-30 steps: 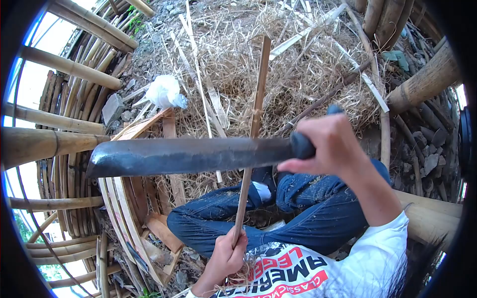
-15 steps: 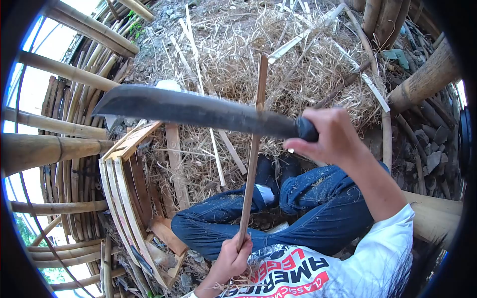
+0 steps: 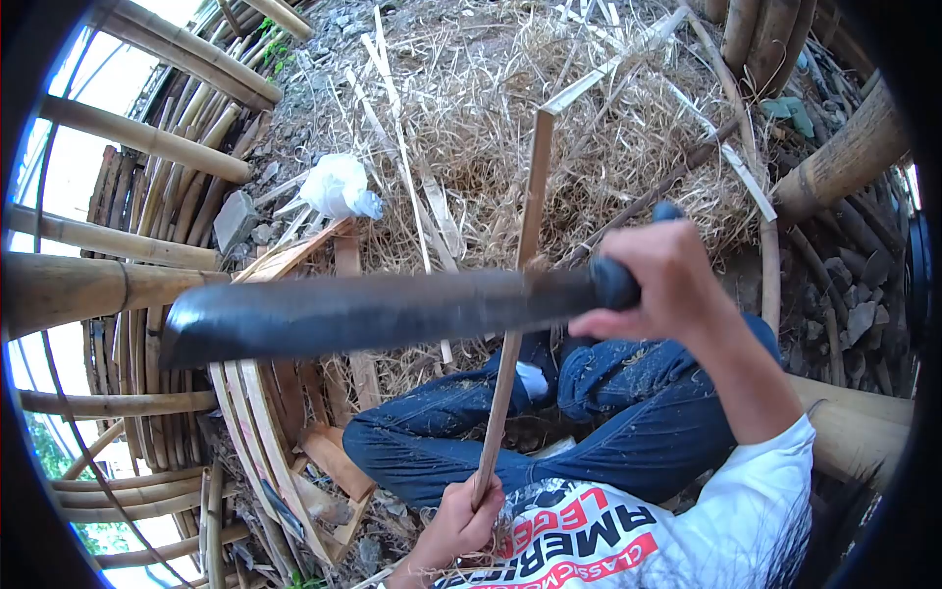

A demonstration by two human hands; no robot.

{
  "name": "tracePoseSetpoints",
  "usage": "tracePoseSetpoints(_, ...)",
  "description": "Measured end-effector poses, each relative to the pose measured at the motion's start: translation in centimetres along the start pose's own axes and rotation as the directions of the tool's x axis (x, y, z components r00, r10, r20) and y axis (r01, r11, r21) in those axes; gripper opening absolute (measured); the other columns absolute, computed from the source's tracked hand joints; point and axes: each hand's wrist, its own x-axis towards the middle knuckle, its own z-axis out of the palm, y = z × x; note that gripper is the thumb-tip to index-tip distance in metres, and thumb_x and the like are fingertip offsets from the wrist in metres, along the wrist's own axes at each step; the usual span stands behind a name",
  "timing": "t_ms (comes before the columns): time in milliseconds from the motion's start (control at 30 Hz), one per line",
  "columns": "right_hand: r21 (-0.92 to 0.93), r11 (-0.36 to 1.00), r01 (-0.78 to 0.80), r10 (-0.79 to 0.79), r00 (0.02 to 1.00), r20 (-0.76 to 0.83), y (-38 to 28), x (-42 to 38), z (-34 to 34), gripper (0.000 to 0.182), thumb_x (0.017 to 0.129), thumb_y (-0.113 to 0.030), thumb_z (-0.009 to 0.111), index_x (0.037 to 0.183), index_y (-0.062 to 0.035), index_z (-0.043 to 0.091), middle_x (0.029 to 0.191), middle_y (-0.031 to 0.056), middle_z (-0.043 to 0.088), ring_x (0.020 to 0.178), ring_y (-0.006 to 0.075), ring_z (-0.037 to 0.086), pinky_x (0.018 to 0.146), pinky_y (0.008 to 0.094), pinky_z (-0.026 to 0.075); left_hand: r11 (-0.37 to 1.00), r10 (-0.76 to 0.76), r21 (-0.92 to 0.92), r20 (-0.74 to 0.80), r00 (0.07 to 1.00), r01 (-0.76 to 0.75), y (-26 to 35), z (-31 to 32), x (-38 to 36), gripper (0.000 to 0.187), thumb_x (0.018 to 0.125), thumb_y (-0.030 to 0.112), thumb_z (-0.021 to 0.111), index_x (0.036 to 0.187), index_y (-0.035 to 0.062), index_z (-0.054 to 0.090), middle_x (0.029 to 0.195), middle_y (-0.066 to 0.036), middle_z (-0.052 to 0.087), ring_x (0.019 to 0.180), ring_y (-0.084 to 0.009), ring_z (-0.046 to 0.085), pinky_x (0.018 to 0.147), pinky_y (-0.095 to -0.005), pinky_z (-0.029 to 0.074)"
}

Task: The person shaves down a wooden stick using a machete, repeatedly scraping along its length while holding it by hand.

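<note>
My right hand [image 3: 659,280] is wrapped round the dark handle of a machete [image 3: 392,312], whose wide blade points left across the view. The blade crosses a long, narrow wooden strip [image 3: 498,402] near its middle. Closed round the strip's near end, my left hand [image 3: 465,518] holds it close to my shirt. From there the strip slants up and away over my crossed legs [image 3: 648,417], its far end over the shavings. A fine curled shaving shows on the strip just beside the blade.
Curly shavings [image 3: 608,177] and pale split strips cover the ground ahead. A white plastic bag [image 3: 336,185] lies beyond a wooden crate [image 3: 257,422] on my left. Bamboo poles [image 3: 118,285] rise at the left, a thick bamboo [image 3: 844,157] stands at the right, near broken stones [image 3: 859,319].
The machete has come nearer to me along the strip, its blade tip dropping lower in view. The white bag, mostly hidden before, now shows. My left hand stays on the strip's end.
</note>
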Motion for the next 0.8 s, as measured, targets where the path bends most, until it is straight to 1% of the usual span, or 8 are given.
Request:
tracePoseSetpoints(167,0.046,0.984,-0.170,0.170,0.985,0.013,0.8,-0.8,0.8,0.059,0.076,-0.067,0.066,0.058,-0.0120,0.055,0.048,0.0019,0.052,0.042,0.0174,0.057,0.043,0.0298,0.047,0.997,-0.045,0.055,-0.030,0.999,0.047,0.4,0.5,0.2,0.005,0.089,0.003,0.055,0.087,-0.0002,0.051,0.057,-0.007,0.047,0.051,-0.0144,0.047,0.050,-0.0308,0.038)
tracePoseSetpoints(300,-0.108,0.994,-0.023,0.021,1.000,-0.019,1.5,-0.6,-0.3,0.061,0.078,-0.070,0.062,0.059,-0.0128,0.055,0.048,-0.0005,0.052,0.041,0.0131,0.055,0.040,0.0275,0.044,0.998,0.006,0.060,-0.015,1.000,-0.005,0.8,0.4,0.0,0.006,0.089,0.003,0.055,0.087,-0.0002,0.051,0.058,-0.007,0.047,0.051,-0.0144,0.046,0.050,-0.0312,0.038)
tracePoseSetpoints(333,-0.090,0.993,-0.077,0.069,0.994,-0.083,1.8,-0.1,-0.3,0.062,0.080,-0.072,0.057,0.059,-0.0134,0.052,0.048,-0.0016,0.050,0.039,0.0106,0.052,0.037,0.0264,0.042,0.998,-0.001,0.066,-0.003,1.000,0.001,0.6,0.3,0.1,0.005,0.089,0.003,0.055,0.087,-0.0004,0.051,0.059,-0.008,0.048,0.051,-0.0141,0.047,0.050,-0.0308,0.039)
tracePoseSetpoints(433,-0.031,0.972,-0.233,0.235,0.970,0.058,2.0,-0.6,0.2,0.063,0.080,-0.071,0.058,0.058,-0.0119,0.053,0.048,-0.0010,0.052,0.040,0.0121,0.055,0.040,0.0269,0.045,0.995,-0.055,0.082,-0.021,0.998,0.056,0.8,0.7,0.4,0.005,0.089,0.003,0.055,0.088,-0.0004,0.052,0.059,-0.007,0.048,0.052,-0.0136,0.047,0.051,-0.0304,0.039)
tracePoseSetpoints(567,-0.137,0.991,-0.010,0.010,1.000,-0.002,0.4,-1.0,0.0,0.063,0.078,-0.072,0.059,0.057,-0.0129,0.055,0.046,-0.0019,0.050,0.038,0.0116,0.051,0.041,0.0272,0.045,0.997,-0.057,0.056,-0.031,0.998,0.059,0.5,0.8,0.3,0.008,0.089,0.005,0.056,0.089,-0.0017,0.051,0.060,-0.007,0.049,0.052,-0.0136,0.049,0.051,-0.0301,0.040)
tracePoseSetpoints(633,-0.172,0.984,-0.056,0.071,0.994,0.083,1.1,-0.3,0.2,0.065,0.078,-0.074,0.057,0.057,-0.0127,0.056,0.046,-0.0017,0.050,0.038,0.0115,0.051,0.041,0.0268,0.044,0.995,-0.048,0.082,-0.036,0.998,0.051,0.8,0.6,0.3,0.009,0.090,0.006,0.056,0.090,-0.0019,0.051,0.060,-0.008,0.050,0.053,-0.0139,0.051,0.052,-0.0301,0.041)
tracePoseSetpoints(700,-0.163,0.950,-0.267,0.284,0.955,0.091,2.3,0.0,0.4,0.066,0.079,-0.074,0.055,0.057,-0.0118,0.056,0.047,-0.0011,0.050,0.041,0.0118,0.053,0.042,0.0270,0.045,0.989,-0.084,0.120,-0.042,0.996,0.089,1.3,0.9,0.5,0.010,0.090,0.007,0.057,0.091,-0.0015,0.051,0.060,-0.008,0.050,0.054,-0.0144,0.051,0.053,-0.0303,0.042)
tracePoseSetpoints(800,-0.174,0.946,-0.272,0.290,0.953,0.085,2.1,-0.7,0.1,0.066,0.078,-0.074,0.056,0.057,-0.0123,0.056,0.047,-0.0008,0.051,0.041,0.0129,0.054,0.043,0.0280,0.046,0.987,-0.071,0.139,-0.026,0.997,0.074,0.9,1.2,0.4,0.011,0.090,0.008,0.057,0.091,-0.0014,0.051,0.060,-0.009,0.051,0.054,-0.0155,0.052,0.053,-0.0315,0.042)
